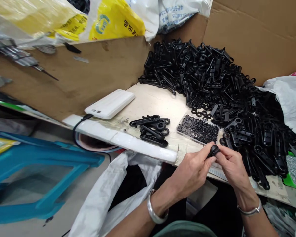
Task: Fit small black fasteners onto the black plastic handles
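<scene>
Cardboard surround (pixel 261 36): brown sheet walls stand at the far and left sides of the bench; no print legible on them.
Sacks (pixel 113 19): yellow and white woven bags at far left and far centre; printed characters and a blue figure string show, too distorted to read reliably.
Bulk pile (pixel 224 89): large heap of black plastic clips, far centre to near right, loose and interlocked.
White bag (pixel 108 194): open-mouthed at the near edge, below the bench, dark contents inside.
Power bank (pixel 110 103): white slab, left of centre, cable attached; no brand readable.
Small batch (pixel 153 128): a few black clips laid together, centre, apart from the heap.
Parts tray (pixel 197 129): clear shallow tray of tiny black pieces, just beyond the hands.
Left hand (pixel 191 172): fingers closed on the held part; metal bangle at wrist.
Right hand (pixel 233 166): fingertips pinched on the same part, hands together.
Held part (pixel 214 151): small black plastic piece, near centre-right, over the bench edge. Judged light, rigid, smooth and somewhat slippery; best gripped by fingertips at its rounded end, as now. No marking visible.
</scene>
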Demonstrator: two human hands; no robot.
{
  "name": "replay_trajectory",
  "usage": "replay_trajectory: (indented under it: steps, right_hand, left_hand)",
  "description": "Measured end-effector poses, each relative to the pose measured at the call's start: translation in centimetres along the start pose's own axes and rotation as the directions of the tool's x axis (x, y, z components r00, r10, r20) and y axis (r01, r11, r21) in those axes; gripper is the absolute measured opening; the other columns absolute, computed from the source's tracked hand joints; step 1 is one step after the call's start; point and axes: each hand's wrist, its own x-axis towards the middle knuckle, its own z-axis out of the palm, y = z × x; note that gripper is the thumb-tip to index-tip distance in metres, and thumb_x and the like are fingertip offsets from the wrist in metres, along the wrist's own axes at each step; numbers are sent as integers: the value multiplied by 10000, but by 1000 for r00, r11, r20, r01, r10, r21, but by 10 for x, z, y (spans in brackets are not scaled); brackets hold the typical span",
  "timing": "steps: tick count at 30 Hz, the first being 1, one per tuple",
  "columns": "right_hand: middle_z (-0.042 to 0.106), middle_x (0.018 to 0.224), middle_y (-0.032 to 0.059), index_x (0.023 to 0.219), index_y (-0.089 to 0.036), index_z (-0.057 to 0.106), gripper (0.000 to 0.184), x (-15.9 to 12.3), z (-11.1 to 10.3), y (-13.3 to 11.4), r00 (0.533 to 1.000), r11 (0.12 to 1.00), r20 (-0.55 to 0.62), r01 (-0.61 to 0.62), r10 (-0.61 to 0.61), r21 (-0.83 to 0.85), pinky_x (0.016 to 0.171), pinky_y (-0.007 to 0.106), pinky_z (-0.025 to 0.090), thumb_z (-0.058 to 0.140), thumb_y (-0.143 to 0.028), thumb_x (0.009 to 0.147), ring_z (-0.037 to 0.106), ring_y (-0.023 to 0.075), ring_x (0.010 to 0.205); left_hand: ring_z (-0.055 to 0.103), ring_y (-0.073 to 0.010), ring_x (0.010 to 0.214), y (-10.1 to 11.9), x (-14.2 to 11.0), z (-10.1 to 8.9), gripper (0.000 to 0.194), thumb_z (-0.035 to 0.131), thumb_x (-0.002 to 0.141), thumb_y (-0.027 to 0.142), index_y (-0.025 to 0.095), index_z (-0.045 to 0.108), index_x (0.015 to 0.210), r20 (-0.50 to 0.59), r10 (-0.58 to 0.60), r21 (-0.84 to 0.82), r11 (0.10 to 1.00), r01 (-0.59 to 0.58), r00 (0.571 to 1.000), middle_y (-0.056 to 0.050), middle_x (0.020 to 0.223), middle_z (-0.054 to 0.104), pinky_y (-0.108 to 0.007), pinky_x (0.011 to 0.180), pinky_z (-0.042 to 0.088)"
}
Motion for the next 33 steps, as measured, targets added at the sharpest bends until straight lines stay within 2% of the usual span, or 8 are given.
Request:
replay_trajectory:
  steps: [4,9,14,21,26,29,31,33]
  right_hand:
    - [744,773,27,913,-192,770,245,10,24,-8,997,999,-73,11,-14,-45,610,267,562,668,-388,805,666,163,654]
    - [755,876,28,1014,-219,750,249,62,18,-26,953,932,284,192,-102,-308,729,303,560,603,-346,857,696,175,757]
    - [741,897,63,998,-203,739,245,148,6,-32,967,529,157,242,-200,-813,831,321,488,515,-249,910,686,210,887]
    - [611,1151,126,1084,-203,668,266,204,37,-16,968,199,211,235,-134,-951,784,351,476,628,-292,836,629,279,990]
    - [641,1098,85,916,-190,688,123,220,18,-12,940,300,268,323,-211,-898,842,325,480,587,-205,849,631,226,979]
    - [676,844,63,875,-154,663,100,223,-6,-19,916,637,-3,277,-402,-719,778,349,530,594,-218,840,671,214,835]
    - [657,735,38,831,-152,638,96,212,-18,-29,897,837,-210,247,-388,-489,688,345,562,617,-245,829,685,198,726]
    - [659,725,32,794,-156,629,143,189,-22,-42,925,935,-232,240,-302,-261,662,328,581,673,-292,801,691,178,692]
  left_hand:
    - [698,-168,696,-9,-2,-8,401,374,969,211,84,477,1336,-105,49,126,991,-36,993,-114,903,737,-254,651,538]
    - [661,-175,621,-23,2,-56,380,385,954,167,116,528,1303,-71,191,686,722,-91,979,-67,750,715,-277,583,497]
    - [626,-323,1058,-41,9,-103,372,357,931,109,156,595,1212,-124,106,904,421,69,987,-152,1027,709,-473,814,481]
    - [509,-391,1225,-75,18,-130,333,333,960,183,254,599,1145,-102,-6,898,429,95,995,-134,1179,655,-714,978,299]
    - [499,-401,1254,-84,19,-140,272,424,936,240,290,627,1110,-218,36,719,682,136,975,-113,1203,652,-749,1042,186]
    - [507,-357,1275,-74,19,-134,266,458,931,233,236,641,1124,-343,76,614,772,162,936,-115,1226,653,-650,1092,276]
    - [534,-297,1260,-61,20,-122,273,451,942,229,179,644,1129,-389,131,569,813,126,912,-114,1226,659,-548,1103,361]
    - [545,-260,1251,-46,23,-103,278,468,941,232,145,639,1142,-402,179,496,867,50,898,-111,1239,655,-491,1112,390]
